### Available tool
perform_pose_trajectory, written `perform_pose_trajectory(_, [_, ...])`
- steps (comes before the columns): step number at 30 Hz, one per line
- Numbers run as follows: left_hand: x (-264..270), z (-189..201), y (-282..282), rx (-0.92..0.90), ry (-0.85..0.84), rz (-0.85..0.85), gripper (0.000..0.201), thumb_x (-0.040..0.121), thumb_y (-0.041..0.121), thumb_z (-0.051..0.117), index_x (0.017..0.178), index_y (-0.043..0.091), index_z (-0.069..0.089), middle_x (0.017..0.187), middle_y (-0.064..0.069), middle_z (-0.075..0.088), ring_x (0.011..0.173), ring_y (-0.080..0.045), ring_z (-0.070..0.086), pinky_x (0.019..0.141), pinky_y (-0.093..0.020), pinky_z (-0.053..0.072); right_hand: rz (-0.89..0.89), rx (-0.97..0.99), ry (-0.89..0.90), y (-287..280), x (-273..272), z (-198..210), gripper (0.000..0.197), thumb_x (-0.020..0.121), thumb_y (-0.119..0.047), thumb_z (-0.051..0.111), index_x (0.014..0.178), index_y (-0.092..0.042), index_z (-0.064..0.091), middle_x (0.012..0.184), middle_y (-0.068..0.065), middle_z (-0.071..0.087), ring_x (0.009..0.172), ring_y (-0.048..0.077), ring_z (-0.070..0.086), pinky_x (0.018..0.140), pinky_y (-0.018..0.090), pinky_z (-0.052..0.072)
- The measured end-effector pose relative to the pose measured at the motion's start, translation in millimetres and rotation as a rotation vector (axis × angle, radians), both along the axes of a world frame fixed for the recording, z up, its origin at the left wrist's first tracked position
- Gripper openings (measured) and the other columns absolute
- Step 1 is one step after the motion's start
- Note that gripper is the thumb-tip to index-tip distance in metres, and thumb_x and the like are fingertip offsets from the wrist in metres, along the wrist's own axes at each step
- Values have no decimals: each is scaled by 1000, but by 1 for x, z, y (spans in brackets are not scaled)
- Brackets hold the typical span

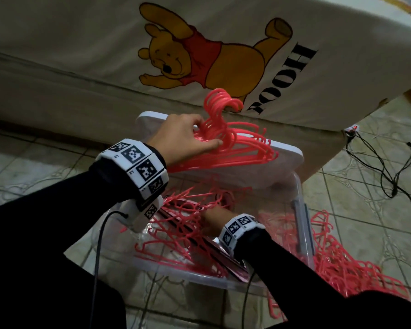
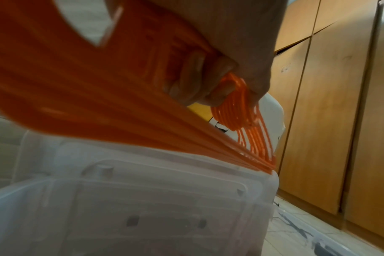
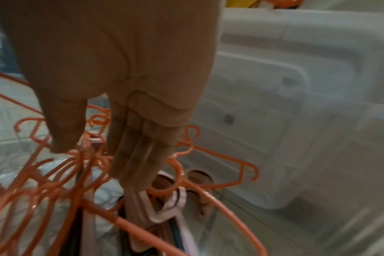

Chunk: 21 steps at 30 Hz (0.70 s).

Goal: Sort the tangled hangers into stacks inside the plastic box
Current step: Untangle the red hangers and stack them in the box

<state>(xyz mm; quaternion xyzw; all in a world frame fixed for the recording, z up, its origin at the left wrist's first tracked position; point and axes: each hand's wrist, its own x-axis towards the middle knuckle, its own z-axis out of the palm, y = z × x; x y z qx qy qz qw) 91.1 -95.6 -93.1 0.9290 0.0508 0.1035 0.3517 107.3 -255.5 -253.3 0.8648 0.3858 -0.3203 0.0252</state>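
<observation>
Tiled floor [image 1: 377,143] — wooden cupboards [image 2: 331,104]

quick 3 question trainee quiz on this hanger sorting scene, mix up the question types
1. True or false: the left hand grips a stack of pink hangers resting on the box lid.
2. Multiple choice: the right hand is A) flat on the floor, B) reaching into the tangled hangers in the plastic box, C) lifting the lid.
3. Fill in: more loose hangers lie on the floor to the box's ____ side.

Key: 1 true; 2 B; 3 right
</observation>
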Motion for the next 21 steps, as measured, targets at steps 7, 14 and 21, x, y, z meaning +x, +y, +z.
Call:
perform_pose_trajectory(7, [-1, 0, 0, -36, 23, -47, 41, 61, 64, 62, 85, 31, 58, 86, 3, 69, 82, -13, 64, 79, -34, 52, -5, 37, -2, 16, -8, -4, 29, 89, -24, 51, 106, -5, 65, 97, 21, 67, 89, 37, 64, 73, 34, 48])
perform_pose_trajectory(14, [2, 6, 8, 24, -95, -3, 34, 72, 56, 71, 95, 34, 59, 91, 10, 66, 87, -6, 61, 70, -21, 38, -110, 240, -36, 9, 10, 57, 26, 85, -7, 55, 105, -12, 70, 105, 13, 69, 101, 28, 63, 85, 29, 46])
perform_pose_trajectory(21, [4, 9, 12, -4, -118, 1, 41, 71, 56, 71, 100, 28, 64, 94, 6, 69, 90, -13, 63, 79, -34, 50, -152, 376, -124, -14, 15, 117, 28, 84, -4, 53, 102, -15, 71, 100, 8, 71, 98, 24, 63, 83, 25, 44])
